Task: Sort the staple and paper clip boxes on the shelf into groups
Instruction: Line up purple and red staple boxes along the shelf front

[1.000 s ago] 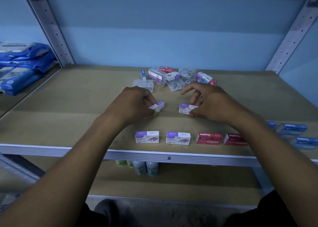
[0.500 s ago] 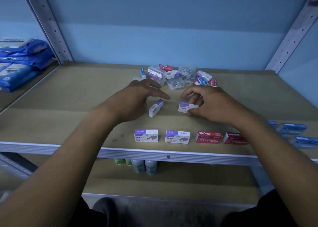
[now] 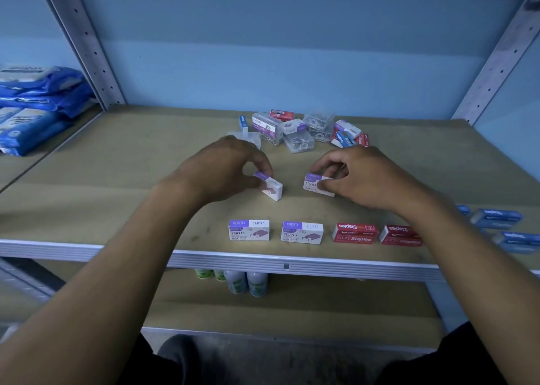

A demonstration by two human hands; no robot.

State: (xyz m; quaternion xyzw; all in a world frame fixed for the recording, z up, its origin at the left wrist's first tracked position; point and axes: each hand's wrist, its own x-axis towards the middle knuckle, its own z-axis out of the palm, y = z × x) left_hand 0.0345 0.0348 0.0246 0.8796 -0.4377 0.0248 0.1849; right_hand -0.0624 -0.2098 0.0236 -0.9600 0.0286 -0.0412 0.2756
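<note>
My left hand (image 3: 225, 168) pinches a purple-and-white staple box (image 3: 271, 186) in the middle of the shelf. A second purple-and-white staple box (image 3: 314, 182) is pinched by my right hand (image 3: 359, 177), a short way to the right. Near the front edge stand two purple-and-white staple boxes (image 3: 249, 230) (image 3: 302, 232) and two red staple boxes (image 3: 355, 232) (image 3: 400, 235) in a row. Blue staple boxes (image 3: 496, 218) lie at the far right. A mixed pile of clear paper clip boxes (image 3: 301, 140) and small staple boxes sits at the back.
The wooden shelf board (image 3: 117, 180) has a metal front rail (image 3: 263, 260). Blue packages (image 3: 35, 107) lie on the neighbouring shelf to the left. Bottles (image 3: 242, 282) stand on the shelf below. Metal uprights frame both back corners.
My left hand let go of its box half a second ago, then closed on it again and turned it. My right hand kept hold of its box and barely moved.
</note>
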